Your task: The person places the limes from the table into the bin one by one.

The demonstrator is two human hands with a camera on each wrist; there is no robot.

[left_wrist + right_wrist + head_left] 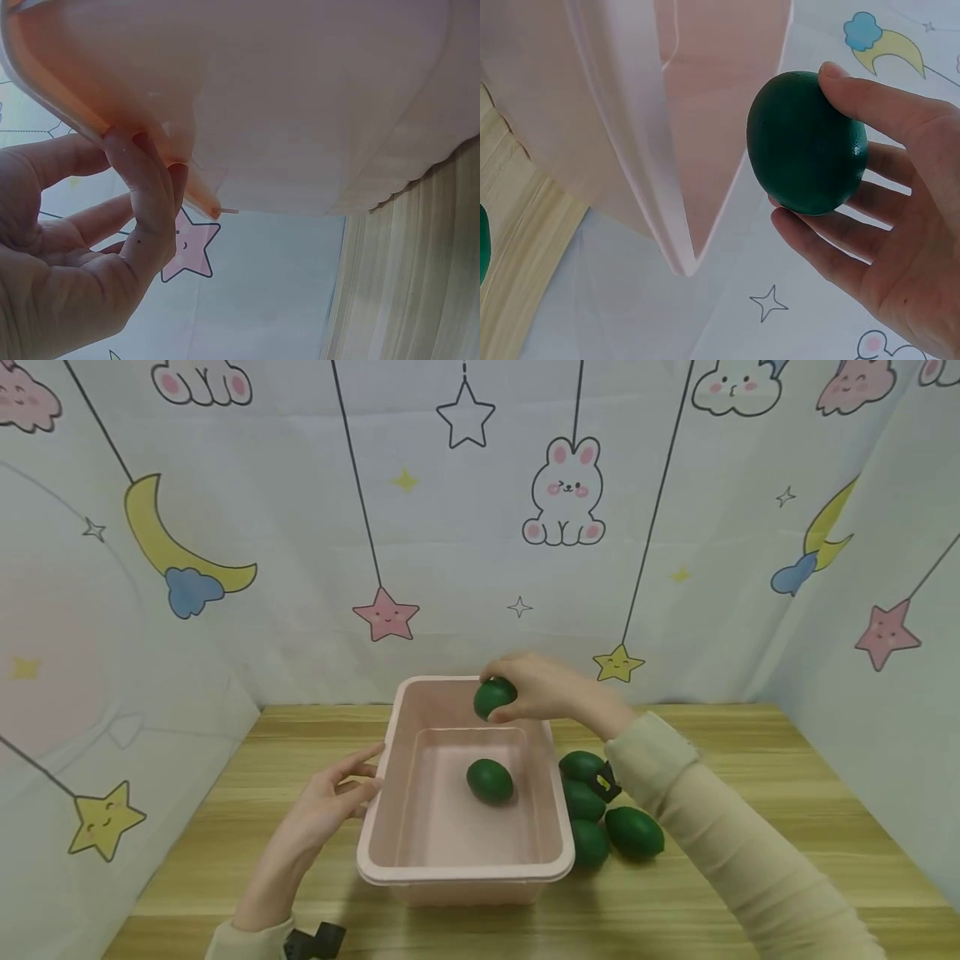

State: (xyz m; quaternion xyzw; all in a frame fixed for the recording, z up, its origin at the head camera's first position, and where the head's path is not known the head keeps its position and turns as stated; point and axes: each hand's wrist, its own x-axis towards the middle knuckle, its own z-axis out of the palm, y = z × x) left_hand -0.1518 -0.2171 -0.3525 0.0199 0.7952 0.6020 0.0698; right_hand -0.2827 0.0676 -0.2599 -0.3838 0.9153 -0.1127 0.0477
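Note:
A pink plastic box [472, 874] stands on the table, with one dark green lime-like fruit [490, 781] lying on its floor. Over the box's far right corner, my right hand [536, 689] holds a second green fruit [806, 142] between thumb and fingers, above the rim. My left hand [333, 793] touches the box's left side; in the left wrist view its fingertips [142, 172] rest at the underside of the rim, from outside. Several more green fruits [634, 832] lie against the box's right side, partly hidden by its wall and my right forearm.
The wooden table [720, 893] ends at a white cloth backdrop [300, 527] printed with stars, moons and rabbits, which also runs along both sides. Dark wrist straps show at the left cuff [315, 941] and the right cuff [604, 782].

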